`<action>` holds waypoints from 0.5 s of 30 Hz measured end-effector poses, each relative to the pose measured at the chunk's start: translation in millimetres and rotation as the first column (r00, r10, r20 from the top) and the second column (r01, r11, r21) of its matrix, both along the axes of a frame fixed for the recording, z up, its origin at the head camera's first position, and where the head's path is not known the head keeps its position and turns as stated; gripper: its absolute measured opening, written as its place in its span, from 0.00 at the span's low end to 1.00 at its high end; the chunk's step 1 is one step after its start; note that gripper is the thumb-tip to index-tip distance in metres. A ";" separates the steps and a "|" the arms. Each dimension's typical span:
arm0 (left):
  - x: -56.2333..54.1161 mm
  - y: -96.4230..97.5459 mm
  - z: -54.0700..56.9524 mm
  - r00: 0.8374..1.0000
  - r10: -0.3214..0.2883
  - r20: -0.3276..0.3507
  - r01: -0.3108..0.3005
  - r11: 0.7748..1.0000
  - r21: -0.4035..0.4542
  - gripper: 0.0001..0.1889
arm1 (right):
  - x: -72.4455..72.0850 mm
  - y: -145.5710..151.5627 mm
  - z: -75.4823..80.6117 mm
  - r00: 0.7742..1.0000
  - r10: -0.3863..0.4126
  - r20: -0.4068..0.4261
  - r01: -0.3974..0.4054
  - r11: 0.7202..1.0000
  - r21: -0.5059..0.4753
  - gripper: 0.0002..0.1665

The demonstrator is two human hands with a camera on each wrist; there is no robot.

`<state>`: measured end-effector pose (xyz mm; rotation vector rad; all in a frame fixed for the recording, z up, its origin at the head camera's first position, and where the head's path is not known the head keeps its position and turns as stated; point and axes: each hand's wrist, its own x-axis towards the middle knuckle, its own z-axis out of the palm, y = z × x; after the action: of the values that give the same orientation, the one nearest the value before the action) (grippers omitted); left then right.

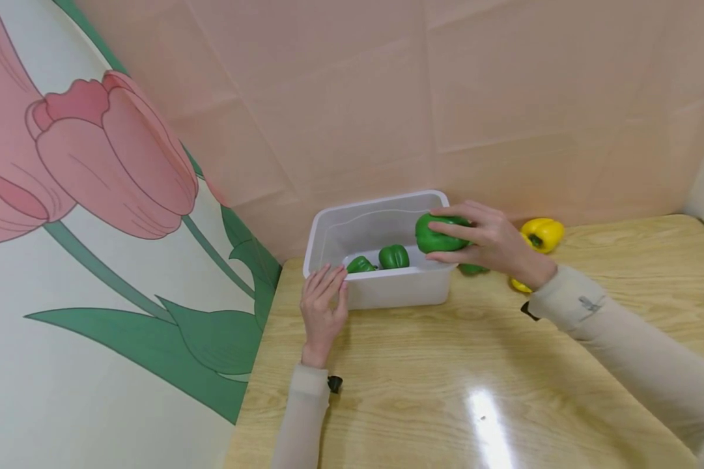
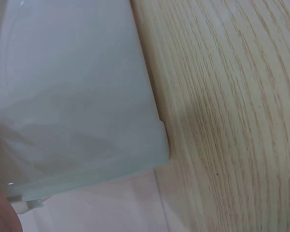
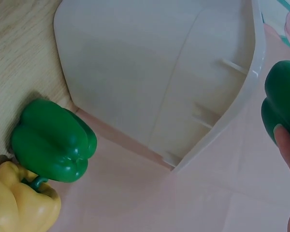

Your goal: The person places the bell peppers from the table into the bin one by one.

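My right hand (image 1: 483,238) grips a green bell pepper (image 1: 436,233) with fingers and thumb spread around its side, over the right end of a pale plastic bin (image 1: 398,284). The held pepper (image 3: 284,96) also appears at the right edge of the right wrist view, a fingertip against it. Inside the bin lie two more green bell peppers, one in the middle (image 1: 394,256) and one near the front left (image 1: 361,264). My left hand (image 1: 323,306) rests its fairly straight fingers on the bin's front-left rim; the left wrist view shows mostly the bin's outer wall (image 2: 77,96).
Right of the bin, another green bell pepper (image 3: 53,140) lies on the wooden table (image 1: 410,378), beside a yellow bell pepper (image 3: 24,198). Head view shows a yellow pepper (image 1: 544,233) near the back wall (image 1: 340,117). A tulip-painted panel (image 1: 117,169) borders the table's left edge.
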<state>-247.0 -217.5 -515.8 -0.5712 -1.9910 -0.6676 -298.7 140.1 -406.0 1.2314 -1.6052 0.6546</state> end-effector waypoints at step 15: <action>-0.9 -0.6 -1.8 1.000 0.002 -0.020 -0.002 1.000 -0.002 0.13 | -8.7 -5.9 -4.8 0.999 -0.012 0.030 0.012 1.000 -0.010 0.30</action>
<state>-247.9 -218.1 -517.6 -0.5747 -1.9737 -0.6567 -307.4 134.2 -410.8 1.2089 -1.6310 0.6761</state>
